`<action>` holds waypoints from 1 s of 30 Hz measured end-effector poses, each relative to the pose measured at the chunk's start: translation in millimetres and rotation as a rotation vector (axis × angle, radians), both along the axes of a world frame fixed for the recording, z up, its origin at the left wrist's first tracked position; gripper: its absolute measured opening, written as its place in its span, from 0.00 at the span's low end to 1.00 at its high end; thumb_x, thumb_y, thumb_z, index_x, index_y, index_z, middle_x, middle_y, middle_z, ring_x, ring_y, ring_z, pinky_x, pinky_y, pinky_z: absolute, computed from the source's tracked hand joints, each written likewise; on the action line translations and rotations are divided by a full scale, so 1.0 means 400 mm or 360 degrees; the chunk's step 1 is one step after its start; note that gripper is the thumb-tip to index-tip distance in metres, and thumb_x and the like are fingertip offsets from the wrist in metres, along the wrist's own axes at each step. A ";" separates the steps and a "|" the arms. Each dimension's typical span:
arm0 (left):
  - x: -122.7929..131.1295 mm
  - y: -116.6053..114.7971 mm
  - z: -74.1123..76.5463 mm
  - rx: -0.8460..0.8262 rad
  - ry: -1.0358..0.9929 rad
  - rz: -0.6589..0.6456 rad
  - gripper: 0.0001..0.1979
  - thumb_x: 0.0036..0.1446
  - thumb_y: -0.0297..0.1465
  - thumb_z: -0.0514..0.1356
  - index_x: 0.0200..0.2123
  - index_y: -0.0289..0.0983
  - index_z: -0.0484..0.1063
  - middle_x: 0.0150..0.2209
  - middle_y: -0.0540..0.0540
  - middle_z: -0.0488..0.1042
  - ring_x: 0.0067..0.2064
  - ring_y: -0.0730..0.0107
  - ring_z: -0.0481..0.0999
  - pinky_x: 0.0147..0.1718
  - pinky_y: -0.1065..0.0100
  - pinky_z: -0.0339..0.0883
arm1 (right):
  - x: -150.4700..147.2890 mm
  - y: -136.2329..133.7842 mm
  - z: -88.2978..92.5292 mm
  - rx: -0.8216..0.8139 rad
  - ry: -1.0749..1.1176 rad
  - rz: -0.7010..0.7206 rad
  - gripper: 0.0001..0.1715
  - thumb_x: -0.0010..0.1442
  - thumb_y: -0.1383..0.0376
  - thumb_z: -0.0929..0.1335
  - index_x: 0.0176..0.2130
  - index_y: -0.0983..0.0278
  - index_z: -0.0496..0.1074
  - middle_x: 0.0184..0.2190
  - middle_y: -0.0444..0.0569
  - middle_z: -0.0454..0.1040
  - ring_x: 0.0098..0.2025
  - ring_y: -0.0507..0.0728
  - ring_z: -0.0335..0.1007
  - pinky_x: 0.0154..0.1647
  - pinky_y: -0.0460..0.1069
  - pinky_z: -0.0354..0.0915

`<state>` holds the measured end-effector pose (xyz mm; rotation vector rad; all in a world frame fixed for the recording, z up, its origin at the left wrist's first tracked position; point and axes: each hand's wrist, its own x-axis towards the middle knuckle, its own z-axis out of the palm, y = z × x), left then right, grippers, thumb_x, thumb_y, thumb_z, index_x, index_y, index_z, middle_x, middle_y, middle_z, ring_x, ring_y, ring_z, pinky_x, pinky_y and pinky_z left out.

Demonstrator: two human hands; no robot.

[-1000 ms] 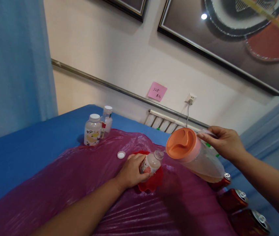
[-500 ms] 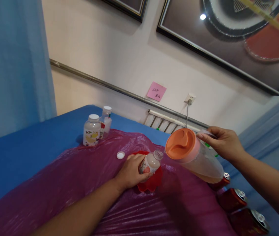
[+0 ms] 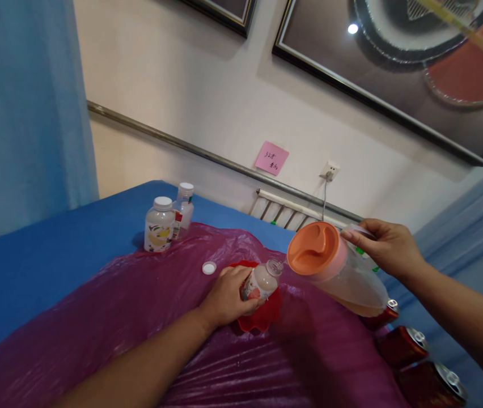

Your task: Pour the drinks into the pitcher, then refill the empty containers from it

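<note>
My left hand (image 3: 228, 294) is wrapped round a small clear bottle (image 3: 263, 281) with a printed label. The bottle has no cap on and leans to the right above a red scalloped dish (image 3: 252, 321). By its handle, my right hand (image 3: 388, 246) grips a clear pitcher (image 3: 354, 283) with an orange lid (image 3: 313, 248). The pitcher is tipped left, its lid end close to the bottle's mouth, and a thin trickle seems to run between them. Some liquid shows along the pitcher's lower side. A white cap (image 3: 208, 268) lies left of the dish.
Two white-capped bottles, one wide (image 3: 159, 226) and one slim (image 3: 184, 209), stand at the back left. Several red cans (image 3: 403, 344) line the right edge. Purple plastic sheeting (image 3: 148, 317) covers part of the blue surface (image 3: 54, 243). Behind are a wall rail (image 3: 182, 145) and an outlet (image 3: 329, 170).
Both hands keep almost the same pose, with the bottle and pitcher nearly still. The thin trickle by the bottle's mouth shows a little more clearly now.
</note>
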<state>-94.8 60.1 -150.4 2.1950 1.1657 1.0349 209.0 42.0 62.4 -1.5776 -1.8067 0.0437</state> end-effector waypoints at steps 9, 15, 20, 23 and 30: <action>0.000 -0.002 0.006 -0.0007 0.0003 -0.0003 0.26 0.50 0.39 0.72 0.52 0.42 0.75 0.49 0.46 0.80 0.50 0.52 0.76 0.54 0.54 0.62 | 0.001 0.000 -0.004 -0.0001 0.0003 0.0052 0.34 0.52 0.36 0.74 0.22 0.61 0.70 0.19 0.41 0.60 0.22 0.51 0.54 0.21 0.46 0.51; 0.000 -0.004 0.010 -0.0015 -0.0017 -0.0015 0.26 0.50 0.39 0.72 0.52 0.42 0.75 0.49 0.46 0.80 0.50 0.52 0.76 0.55 0.54 0.62 | -0.004 -0.002 -0.003 0.0009 0.0007 0.0053 0.34 0.51 0.36 0.74 0.21 0.62 0.70 0.18 0.42 0.60 0.22 0.51 0.55 0.20 0.46 0.51; 0.001 -0.003 0.008 -0.0015 -0.0023 -0.0007 0.25 0.50 0.38 0.72 0.51 0.42 0.75 0.49 0.46 0.80 0.49 0.53 0.76 0.54 0.55 0.62 | -0.006 -0.002 -0.001 -0.0024 0.0011 0.0024 0.34 0.50 0.35 0.74 0.21 0.62 0.70 0.18 0.42 0.60 0.22 0.51 0.55 0.21 0.47 0.51; 0.001 -0.004 0.008 -0.0018 -0.0028 -0.0010 0.25 0.50 0.37 0.72 0.52 0.42 0.75 0.49 0.46 0.80 0.50 0.53 0.76 0.54 0.55 0.62 | -0.006 -0.002 -0.002 -0.0028 0.0003 0.0033 0.34 0.50 0.35 0.73 0.21 0.62 0.71 0.19 0.42 0.62 0.23 0.52 0.57 0.21 0.47 0.52; 0.000 -0.004 0.012 -0.0036 -0.0006 -0.0002 0.26 0.49 0.39 0.72 0.51 0.42 0.75 0.50 0.45 0.80 0.50 0.52 0.76 0.54 0.54 0.62 | -0.012 -0.005 -0.002 0.0042 -0.0023 0.0042 0.36 0.50 0.33 0.73 0.20 0.61 0.69 0.17 0.41 0.59 0.21 0.51 0.55 0.20 0.46 0.50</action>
